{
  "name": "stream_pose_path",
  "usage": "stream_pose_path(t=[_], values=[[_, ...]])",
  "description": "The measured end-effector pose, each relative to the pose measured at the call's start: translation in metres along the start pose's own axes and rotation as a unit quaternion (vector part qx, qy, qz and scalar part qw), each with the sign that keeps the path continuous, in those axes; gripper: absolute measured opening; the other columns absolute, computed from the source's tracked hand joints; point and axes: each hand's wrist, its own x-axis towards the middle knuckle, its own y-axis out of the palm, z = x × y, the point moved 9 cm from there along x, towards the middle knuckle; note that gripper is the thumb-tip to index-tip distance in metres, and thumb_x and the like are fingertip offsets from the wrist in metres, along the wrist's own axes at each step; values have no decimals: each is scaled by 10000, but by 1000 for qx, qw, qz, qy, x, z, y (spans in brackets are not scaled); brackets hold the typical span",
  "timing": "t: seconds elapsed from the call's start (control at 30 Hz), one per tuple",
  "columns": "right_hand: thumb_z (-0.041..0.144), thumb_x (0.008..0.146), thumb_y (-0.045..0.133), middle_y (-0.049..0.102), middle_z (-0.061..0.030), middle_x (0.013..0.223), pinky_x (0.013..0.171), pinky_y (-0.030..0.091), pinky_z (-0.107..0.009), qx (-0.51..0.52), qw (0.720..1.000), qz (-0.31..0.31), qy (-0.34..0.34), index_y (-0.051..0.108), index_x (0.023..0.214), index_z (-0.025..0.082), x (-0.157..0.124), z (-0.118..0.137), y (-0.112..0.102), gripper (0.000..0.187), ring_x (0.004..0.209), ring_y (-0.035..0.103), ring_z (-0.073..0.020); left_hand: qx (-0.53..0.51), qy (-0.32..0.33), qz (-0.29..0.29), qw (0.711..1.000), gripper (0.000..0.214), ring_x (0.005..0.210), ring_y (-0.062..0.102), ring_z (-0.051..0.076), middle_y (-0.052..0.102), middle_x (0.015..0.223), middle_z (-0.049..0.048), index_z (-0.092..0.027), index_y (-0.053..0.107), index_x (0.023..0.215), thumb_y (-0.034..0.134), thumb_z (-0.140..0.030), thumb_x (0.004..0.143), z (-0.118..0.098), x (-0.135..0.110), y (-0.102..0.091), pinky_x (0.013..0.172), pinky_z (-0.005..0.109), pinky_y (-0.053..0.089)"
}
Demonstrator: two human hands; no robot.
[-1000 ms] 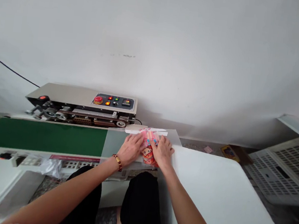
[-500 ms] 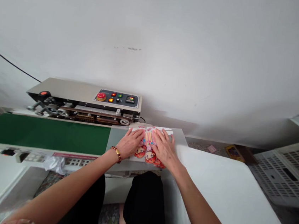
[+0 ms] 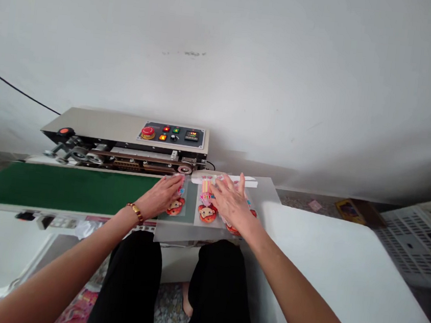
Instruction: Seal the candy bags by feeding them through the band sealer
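The left packet (image 3: 176, 207), printed with a red cartoon figure, is covered at its upper part by the left hand (image 3: 161, 197); the left fingers are held close together, and whether the packet is pinched cannot be told. At 3 o'clock from it, just apart, the middle packet (image 3: 207, 213) is positioned and is touched by the right hand (image 3: 232, 202). The right fingers are spread wide and are laid over further printed packets (image 3: 232, 230), which are partly hidden. All packets are supported on a translucent sheet (image 3: 177, 234), by which the near end of the green belt (image 3: 70, 187), at 9 o'clock, is overlapped. At 10 o'clock from the hands, a machine (image 3: 100, 123) is located; its control panel (image 3: 182, 135) is fitted with lit buttons and a red knob (image 3: 148, 132). Between 3 and 4 o'clock, a white desk (image 3: 314, 244) is situated, with a grey crate (image 3: 415, 244) beyond.
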Motion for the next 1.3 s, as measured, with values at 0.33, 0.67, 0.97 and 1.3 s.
stream_pose_path(t=[0.33,0.67,0.97,1.3], values=[[277,1043,542,633,-112,1280,1189,3,-728,45,999,-13,13,637,1277,213,24,18,0,261,1379,403,-352,33,-46,-58,997,412,1341,565,245,642,1382,157,-152,630,1306,347,-180,1008,-12,-7,-16,1207,513,346],[221,1034,477,511,-96,1502,1165,-98,-741,40,999,11,31,543,1431,213,-26,-34,0,403,1447,318,-380,30,-72,-36,996,417,1419,481,287,524,1518,166,-142,540,1399,365,-273,1043,-22,1,6,1227,574,276],[323,1075,480,605,-91,1370,1189,-39,-723,63,997,-45,16,620,1309,232,19,28,3,287,1389,396,-327,82,-112,-71,988,357,1329,571,308,633,1400,151,-186,564,1319,376,-192,1015,8,-25,-27,1193,641,291],[244,1042,454,515,-109,1496,1134,-72,-785,49,997,4,63,569,1411,248,-29,-27,5,387,1436,333,-391,15,-47,-35,998,513,1462,423,289,463,1565,175,-121,425,1512,411,-214,1008,-62,28,17,1236,543,266]])
